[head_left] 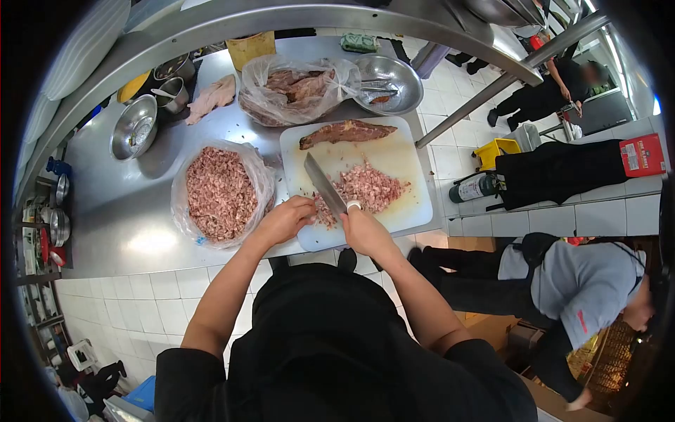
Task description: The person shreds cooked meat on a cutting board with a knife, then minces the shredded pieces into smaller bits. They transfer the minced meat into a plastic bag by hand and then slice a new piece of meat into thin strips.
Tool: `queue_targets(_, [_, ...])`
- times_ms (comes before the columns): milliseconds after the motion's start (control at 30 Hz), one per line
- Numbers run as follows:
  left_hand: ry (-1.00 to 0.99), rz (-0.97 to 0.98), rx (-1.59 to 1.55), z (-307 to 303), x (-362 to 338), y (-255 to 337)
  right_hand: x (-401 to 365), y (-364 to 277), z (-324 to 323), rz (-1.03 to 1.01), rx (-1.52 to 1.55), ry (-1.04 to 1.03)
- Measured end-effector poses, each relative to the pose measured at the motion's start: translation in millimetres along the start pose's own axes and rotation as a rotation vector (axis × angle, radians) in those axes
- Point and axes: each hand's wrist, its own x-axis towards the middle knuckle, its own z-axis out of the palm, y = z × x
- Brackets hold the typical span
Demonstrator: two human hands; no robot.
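Note:
My right hand (363,229) is closed on the handle of a wide-bladed knife (325,184), whose blade points up and left over the white cutting board (415,151). Chopped meat (369,188) lies in a heap beside and under the blade. At the board's left edge, my left hand (290,217) has its fingers curled near some meat bits; whether it pinches anything is too small to tell. One long uncut piece of meat (346,132) rests at the top of the board. To the left stands a clear bag full of chopped meat (221,188).
Behind the board are a bag of large meat pieces (295,88) and a metal bowl (394,83). Another bowl (133,128) and a flat piece of meat (212,100) are at the left. A metal post (485,98) slants at the right. A person in grey (583,278) bends at the right.

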Motion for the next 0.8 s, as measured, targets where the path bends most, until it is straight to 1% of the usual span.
queue_targets(67, [0.016, 0.001, 0.028, 12.2, 6.9, -2.3, -9.4, -8.0, -5.5, 0.063, -0.065, -0.073])
queue_targets(167, [0.056, 0.004, 0.097, 26.8, 14.3, 0.9, -18.3, -13.3, -4.7, 0.085, -0.120, -0.098])
queue_targets(233, [0.076, 0.002, 0.137, 28.0, 13.1, 2.2, -23.9, -9.1, 5.4, 0.062, -0.140, -0.078])
queue_targets(300, [0.157, 0.111, 0.221, 26.6, 12.5, -1.6, -23.8, -0.5, 24.1, 0.041, -0.157, -0.057])
queue_targets(333, [0.156, 0.110, 0.219, 26.2, 11.7, -4.1, -20.4, 2.0, 38.3, 0.057, -0.125, -0.026])
queue_targets(400, [0.028, 0.061, 0.199, 27.3, 11.4, -9.6, -14.6, 1.1, 44.4, 0.076, -0.094, 0.007])
queue_targets(467, [0.060, 0.082, 0.162, 27.1, 14.3, -11.3, 1.4, 3.1, 37.6, 0.057, -0.014, 0.005])
queue_targets(500, [0.080, 0.100, 0.120, 27.5, 11.7, -8.4, -0.8, 3.7, 34.6, 0.065, -0.011, 0.003])
queue_targets(567, [0.088, 0.089, 0.110, 25.4, 13.3, -4.9, 2.7, 5.2, 20.9, 0.012, -0.007, -0.005])
queue_targets(600, [0.094, 0.069, 0.096, 25.1, 11.1, -3.4, -1.5, 5.5, 26.9, 0.010, -0.007, -0.005])
queue_targets(667, [0.095, 0.076, 0.107, 23.9, 10.8, -3.7, -12.1, 3.2, 41.6, 0.085, -0.012, 0.011])
queue_targets(700, [0.093, 0.083, 0.115, 24.6, 11.0, -4.4, -8.9, 1.9, 44.2, 0.083, -0.015, 0.012])
queue_targets(767, [0.075, 0.079, 0.148, 25.1, 11.8, -7.0, -5.6, -1.9, 47.5, 0.028, 0.033, 0.085])
queue_targets(800, [0.054, 0.071, 0.182, 26.2, 9.3, -7.0, -6.1, -2.2, 45.7, 0.030, 0.034, 0.081])
